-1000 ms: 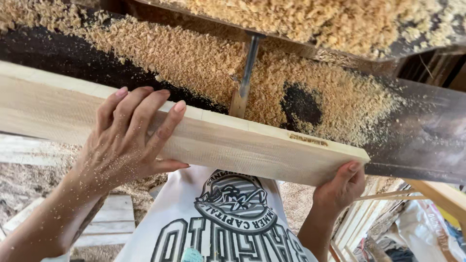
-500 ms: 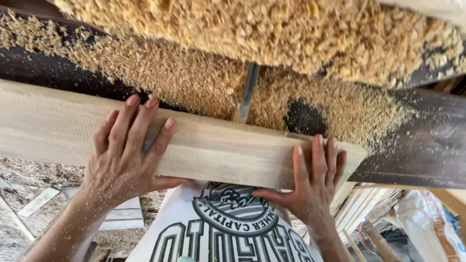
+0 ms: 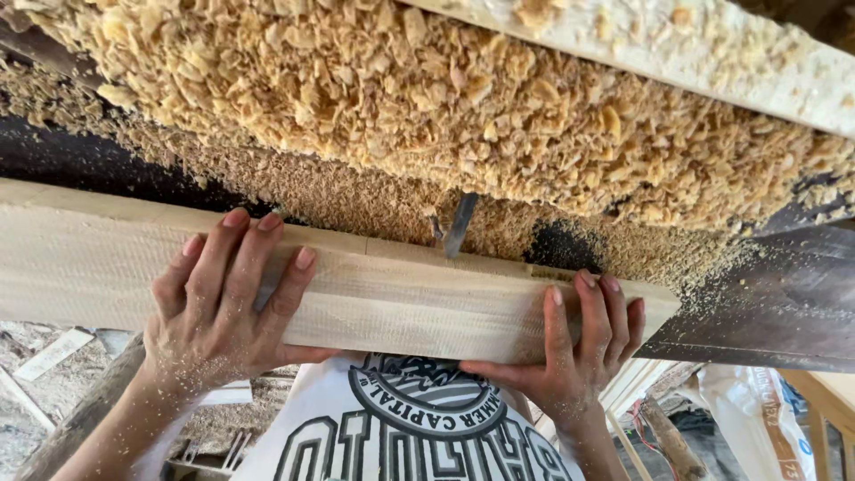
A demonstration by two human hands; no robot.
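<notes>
— So what is taking up most of the view?
— A heap of wood shavings (image 3: 463, 116) is covering the dark saw table (image 3: 766, 303), and a pale wooden plank (image 3: 401, 303) is lying across it, its long axis running left to right.
— And where is the plank sitting relative to the blade?
— Its far edge is meeting the thin upright saw blade (image 3: 459, 224), straight ahead of the person, between the two hands.
— How are the hands holding it?
— The left hand (image 3: 227, 307) is pressing flat on the plank's near face, fingers spread; the right hand (image 3: 579, 352) is gripping the right end, thumb beneath. The right is sitting nearer the blade.
</notes>
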